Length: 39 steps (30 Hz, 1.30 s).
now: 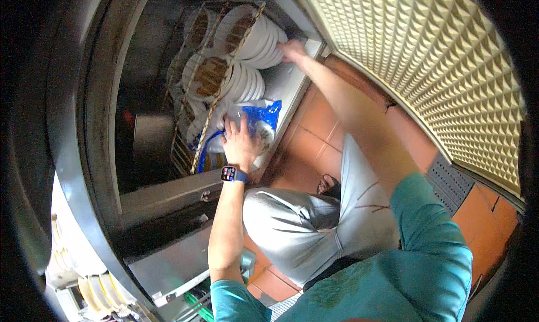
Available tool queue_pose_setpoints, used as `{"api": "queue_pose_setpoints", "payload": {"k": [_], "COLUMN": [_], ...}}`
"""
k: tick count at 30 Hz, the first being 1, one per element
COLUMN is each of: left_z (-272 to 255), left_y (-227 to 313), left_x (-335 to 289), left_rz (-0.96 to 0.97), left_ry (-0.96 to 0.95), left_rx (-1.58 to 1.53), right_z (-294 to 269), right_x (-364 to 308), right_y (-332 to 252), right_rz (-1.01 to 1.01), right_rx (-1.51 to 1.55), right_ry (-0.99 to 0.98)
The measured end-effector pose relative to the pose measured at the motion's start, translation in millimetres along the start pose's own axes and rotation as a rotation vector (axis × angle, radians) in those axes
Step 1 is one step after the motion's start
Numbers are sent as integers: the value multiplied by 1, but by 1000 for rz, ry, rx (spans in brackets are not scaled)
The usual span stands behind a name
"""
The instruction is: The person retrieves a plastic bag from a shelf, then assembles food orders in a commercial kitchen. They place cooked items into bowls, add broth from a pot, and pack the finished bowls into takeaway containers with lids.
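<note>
White bowls [247, 38] stand stacked on edge in a wire rack [224, 69] on the far steel shelf [289, 83] in the head view. The right hand [292, 49] reaches far and touches the rim of the furthest stack, fingers curled on it; a firm hold cannot be told. The left hand [240, 142], wearing a watch [228, 173], lies spread and flat on a blue-and-white plastic bag [261, 117] nearer. Unloading seems to be in hand; lifting a stack would call for a steady two-sided grasp.
</note>
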State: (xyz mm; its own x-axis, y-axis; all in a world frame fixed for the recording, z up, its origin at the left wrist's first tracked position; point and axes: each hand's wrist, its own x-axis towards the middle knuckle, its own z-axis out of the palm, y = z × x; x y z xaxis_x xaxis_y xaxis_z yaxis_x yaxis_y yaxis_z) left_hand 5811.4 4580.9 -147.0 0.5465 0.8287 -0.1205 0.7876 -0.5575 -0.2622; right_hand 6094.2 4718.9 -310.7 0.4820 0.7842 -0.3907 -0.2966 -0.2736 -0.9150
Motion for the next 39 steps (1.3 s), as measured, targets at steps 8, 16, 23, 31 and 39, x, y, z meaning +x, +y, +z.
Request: {"api": "queue_pose_setpoints", "payload": {"k": [8,16,23,31,39], "left_z": [28,31,85,23,-12], "left_y": [-20,47,101,75,86], "left_x": [-32,18,118,134,162], "left_rz": [-42,-222,-669,-531,-453], "left_ry": [-101,23,78,753,834], "left_rx": [63,-851,-2217,-1796,-1469], "right_z": [-19,-70,-84,-84,-73], "right_x": [-18,-96,-121,-110,-113], "right_y": [-12,-18,-1,-13,-18], "right_rz": [32,112,52,105,146], "right_rx": [29,131,189,17,211], "right_ry": [-78,-187,-292,-135,-178]}}
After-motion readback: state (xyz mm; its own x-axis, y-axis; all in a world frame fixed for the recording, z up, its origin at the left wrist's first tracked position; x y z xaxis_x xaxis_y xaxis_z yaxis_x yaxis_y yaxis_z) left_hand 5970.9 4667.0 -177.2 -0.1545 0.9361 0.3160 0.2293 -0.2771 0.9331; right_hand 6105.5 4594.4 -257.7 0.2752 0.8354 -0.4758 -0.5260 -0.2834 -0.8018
